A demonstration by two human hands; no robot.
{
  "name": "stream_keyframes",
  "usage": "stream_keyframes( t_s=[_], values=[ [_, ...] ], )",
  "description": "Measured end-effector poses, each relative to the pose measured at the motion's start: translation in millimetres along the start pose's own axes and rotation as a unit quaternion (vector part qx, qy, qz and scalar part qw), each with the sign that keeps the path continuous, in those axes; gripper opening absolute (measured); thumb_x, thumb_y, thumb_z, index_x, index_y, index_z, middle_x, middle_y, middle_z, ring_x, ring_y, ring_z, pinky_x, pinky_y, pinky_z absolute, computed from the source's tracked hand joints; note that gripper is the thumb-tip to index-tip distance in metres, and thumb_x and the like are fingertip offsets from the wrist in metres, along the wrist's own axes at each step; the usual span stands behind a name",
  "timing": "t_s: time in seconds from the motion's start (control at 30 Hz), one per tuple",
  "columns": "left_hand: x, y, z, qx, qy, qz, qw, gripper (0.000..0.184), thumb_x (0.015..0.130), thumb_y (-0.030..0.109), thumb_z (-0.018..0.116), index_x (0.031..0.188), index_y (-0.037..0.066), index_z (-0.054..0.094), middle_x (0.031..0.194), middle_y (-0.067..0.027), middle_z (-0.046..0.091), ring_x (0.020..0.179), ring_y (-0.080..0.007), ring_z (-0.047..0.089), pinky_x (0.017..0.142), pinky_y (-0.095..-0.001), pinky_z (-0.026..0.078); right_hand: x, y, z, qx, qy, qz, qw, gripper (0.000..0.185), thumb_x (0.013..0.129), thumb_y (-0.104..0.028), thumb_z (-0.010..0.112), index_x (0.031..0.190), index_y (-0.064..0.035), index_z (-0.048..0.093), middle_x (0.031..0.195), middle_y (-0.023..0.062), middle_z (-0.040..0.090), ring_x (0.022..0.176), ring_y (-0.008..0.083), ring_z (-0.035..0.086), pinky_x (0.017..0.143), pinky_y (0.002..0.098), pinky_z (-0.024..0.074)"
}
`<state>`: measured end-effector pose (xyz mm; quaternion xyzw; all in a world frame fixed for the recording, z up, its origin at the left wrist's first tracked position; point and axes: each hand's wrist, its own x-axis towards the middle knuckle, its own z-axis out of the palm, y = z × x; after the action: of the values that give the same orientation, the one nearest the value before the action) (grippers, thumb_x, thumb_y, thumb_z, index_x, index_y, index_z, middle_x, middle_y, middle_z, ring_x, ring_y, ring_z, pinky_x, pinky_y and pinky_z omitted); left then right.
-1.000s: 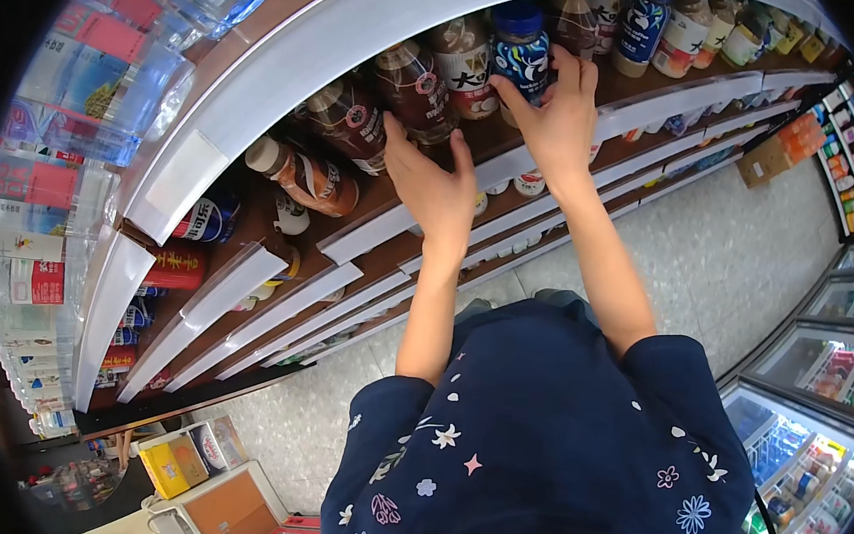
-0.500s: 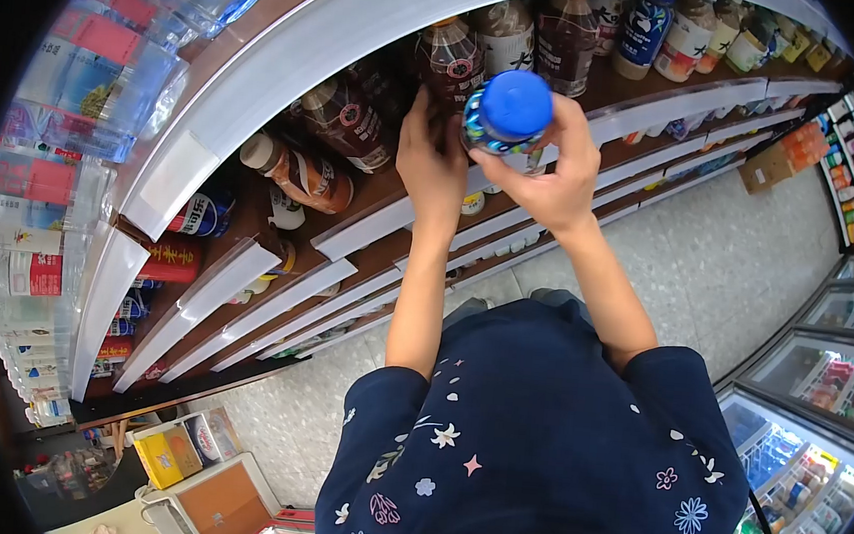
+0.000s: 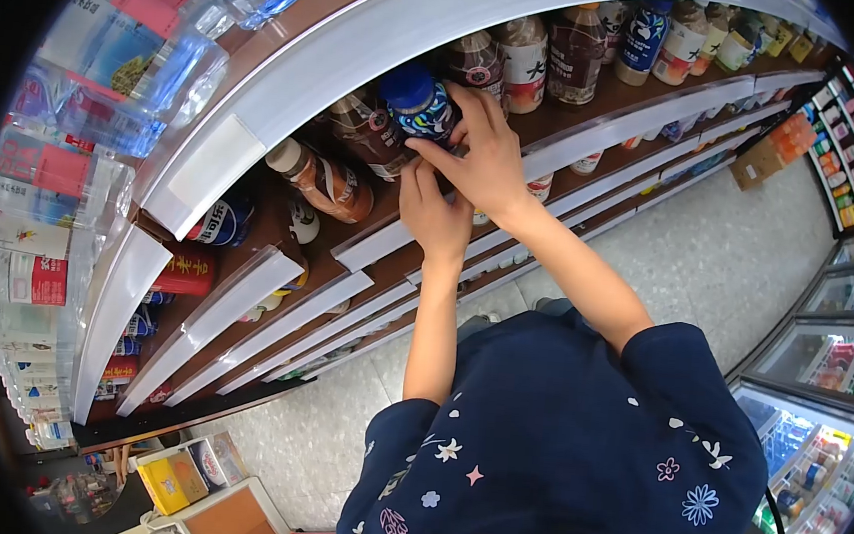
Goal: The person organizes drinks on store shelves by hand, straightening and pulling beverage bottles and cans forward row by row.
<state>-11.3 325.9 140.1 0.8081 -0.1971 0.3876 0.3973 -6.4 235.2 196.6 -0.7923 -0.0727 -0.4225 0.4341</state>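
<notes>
My right hand [image 3: 483, 158] is closed around a bottle with a blue cap and a blue patterned label [image 3: 425, 112], which leans on the shelf among other drinks. Just below its base is my left hand [image 3: 435, 210], at the shelf's front edge, with bent fingers slightly apart and no thing visible in them. Some of its fingertips are hidden by my right hand. Left of the held bottle stands a dark brown drink bottle [image 3: 365, 134]. Another dark bottle [image 3: 478, 62] is behind my right hand, beside a white-labelled bottle [image 3: 524, 66].
An orange-brown Nescafé bottle [image 3: 321, 184] stands farther left on the shelf. Clear price rails [image 3: 639, 125] run along the shelf fronts. Large water bottles [image 3: 115, 27] fill the upper left. Glass-door coolers [image 3: 821, 363] line the right, with a cardboard box [image 3: 757, 166] on the floor.
My right hand has brought the blue-capped bottle left and onto the shelf, beside the dark bottle. My left hand has come down from between the bottles to the shelf edge.
</notes>
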Motion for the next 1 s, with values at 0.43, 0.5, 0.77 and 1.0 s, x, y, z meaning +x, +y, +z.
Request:
stream_keyframes(
  t_s=[0.43, 0.5, 0.77, 1.0],
  values=[
    [10.8, 11.9, -4.8, 0.081, -0.101, 0.053, 0.990, 0.041, 0.085, 0.022, 0.063, 0.121, 0.004, 0.057, 0.105, -0.0095, 0.061, 0.094, -0.0273, 0.059, 0.076, -0.0398, 0.042, -37.6, 20.3, -60.1, -0.066, 0.136, 0.096, 0.984, 0.028, 0.081, -0.006, 0.070, 0.108, -0.0007, 0.064, 0.105, 0.0087, 0.064, 0.070, 0.0108, 0.059, 0.058, 0.0243, 0.0474],
    [12.2, 14.3, -7.6, 0.050, -0.118, 0.057, 0.990, 0.042, 0.085, 0.023, 0.064, 0.122, 0.004, 0.056, 0.109, -0.0103, 0.061, 0.098, -0.0280, 0.059, 0.079, -0.0411, 0.043, -47.5, 22.2, -73.0, -0.078, 0.167, 0.132, 0.974, 0.028, 0.081, -0.012, 0.070, 0.107, -0.0031, 0.064, 0.102, 0.0097, 0.065, 0.069, 0.0154, 0.062, 0.060, 0.0276, 0.0466],
    [9.1, 16.9, -6.2, -0.057, -0.124, 0.054, 0.989, 0.047, 0.084, 0.023, 0.067, 0.124, 0.001, 0.053, 0.127, -0.0195, 0.054, 0.115, -0.0384, 0.054, 0.093, -0.0462, 0.043, -58.4, 27.0, -99.7, -0.110, 0.234, 0.159, 0.953, 0.026, 0.083, -0.012, 0.070, 0.107, -0.0037, 0.065, 0.099, 0.0063, 0.067, 0.069, 0.0105, 0.061, 0.058, 0.0242, 0.0456],
    [12.9, 27.7, 11.6, -0.095, -0.098, 0.034, 0.990, 0.053, 0.085, 0.020, 0.067, 0.129, -0.002, 0.048, 0.135, -0.0288, 0.044, 0.123, -0.0444, 0.046, 0.101, -0.0480, 0.038, 8.1, 11.1, -92.2, -0.094, 0.148, -0.004, 0.984, 0.025, 0.078, -0.009, 0.072, 0.102, -0.0038, 0.066, 0.099, 0.0079, 0.066, 0.069, 0.0148, 0.062, 0.058, 0.0262, 0.0474]
  ],
)
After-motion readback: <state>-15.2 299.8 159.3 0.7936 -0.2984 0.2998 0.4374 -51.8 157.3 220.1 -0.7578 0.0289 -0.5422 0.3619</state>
